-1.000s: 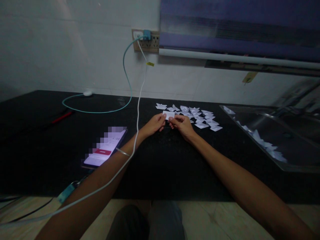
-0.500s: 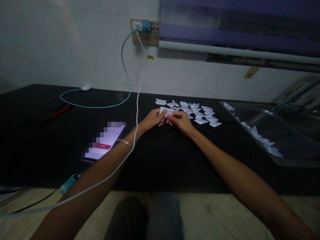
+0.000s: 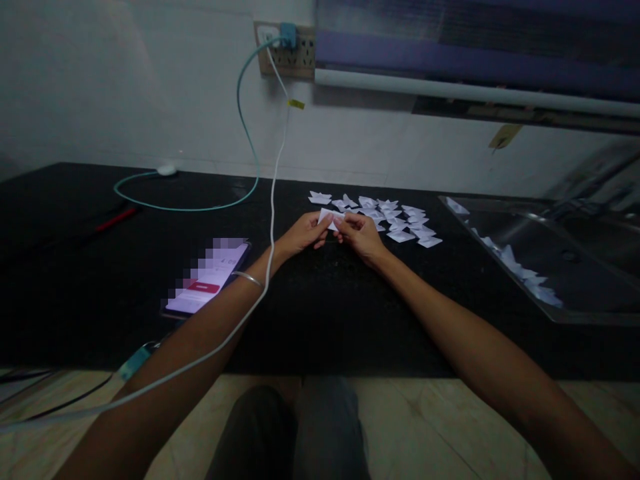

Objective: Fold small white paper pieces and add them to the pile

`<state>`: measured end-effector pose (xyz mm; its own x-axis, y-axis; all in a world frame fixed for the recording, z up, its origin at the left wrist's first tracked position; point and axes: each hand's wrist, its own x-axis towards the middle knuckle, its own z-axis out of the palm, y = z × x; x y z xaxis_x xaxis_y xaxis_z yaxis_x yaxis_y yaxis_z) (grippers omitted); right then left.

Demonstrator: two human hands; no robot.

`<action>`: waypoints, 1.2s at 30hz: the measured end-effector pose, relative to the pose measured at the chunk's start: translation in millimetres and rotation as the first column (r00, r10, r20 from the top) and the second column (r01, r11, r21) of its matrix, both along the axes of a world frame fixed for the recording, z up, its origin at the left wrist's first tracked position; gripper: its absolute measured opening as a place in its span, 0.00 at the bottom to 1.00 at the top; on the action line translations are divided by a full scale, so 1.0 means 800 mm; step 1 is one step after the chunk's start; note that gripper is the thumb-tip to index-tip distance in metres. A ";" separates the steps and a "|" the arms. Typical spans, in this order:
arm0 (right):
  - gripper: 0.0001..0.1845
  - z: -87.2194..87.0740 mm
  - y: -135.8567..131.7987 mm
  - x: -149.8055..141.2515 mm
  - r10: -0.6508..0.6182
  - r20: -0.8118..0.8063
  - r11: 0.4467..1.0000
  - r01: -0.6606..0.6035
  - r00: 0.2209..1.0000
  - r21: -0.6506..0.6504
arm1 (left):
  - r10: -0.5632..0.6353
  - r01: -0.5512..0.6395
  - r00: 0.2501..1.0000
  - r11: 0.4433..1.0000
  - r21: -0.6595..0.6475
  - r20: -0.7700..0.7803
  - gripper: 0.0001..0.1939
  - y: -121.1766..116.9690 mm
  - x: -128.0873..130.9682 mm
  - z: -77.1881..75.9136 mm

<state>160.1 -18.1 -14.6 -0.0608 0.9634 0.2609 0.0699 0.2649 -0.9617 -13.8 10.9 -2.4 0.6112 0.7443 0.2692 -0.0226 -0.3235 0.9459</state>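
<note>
The person's left hand (image 3: pixel 309 231) and right hand (image 3: pixel 365 237) pinch between them a small, flat, white paper piece (image 3: pixel 327 217), over the polished black countertop (image 3: pixel 340 320) and not yet boat-shaped. Just beyond and rightward, a cluster of folded white paper boats (image 3: pixel 391 215) looks finished; more white folded paper shapes (image 3: pixel 508 256) line the grey metal sink (image 3: pixel 580 318), so only the held piece seems left incomplete

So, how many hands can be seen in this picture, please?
2: the left hand at one end of the white paper, and the right hand at the other; both hold it. Some fingertips are hidden, but no other hand shows.
</note>
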 end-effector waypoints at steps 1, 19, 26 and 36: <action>0.29 0.000 0.000 0.000 -0.009 0.007 1.000 0.009 1.000 0.007 | 0.002 -0.002 1.000 0.999 -0.034 0.009 0.24 0.000 0.000 0.000; 0.30 0.000 -0.002 0.000 -0.003 0.042 0.999 0.001 0.999 0.039 | 0.081 -0.076 0.995 0.993 -0.089 0.054 0.19 -0.005 0.004 0.005; 0.31 -0.001 -0.001 0.000 0.012 0.065 0.998 -0.015 0.998 0.057 | 0.030 -0.029 0.999 0.998 -0.049 0.039 0.21 -0.011 0.003 0.013; 0.29 -0.001 -0.002 0.002 0.009 0.067 0.998 -0.013 0.998 0.060 | 0.073 -0.067 0.996 0.991 -0.116 0.048 0.20 -0.004 0.006 0.003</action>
<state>161.4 -19.3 -15.3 -0.0904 0.9451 0.3140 0.1303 0.3238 -0.9371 -8.6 7.6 -0.2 0.5435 0.8127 0.2101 -0.0541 -0.2158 0.9749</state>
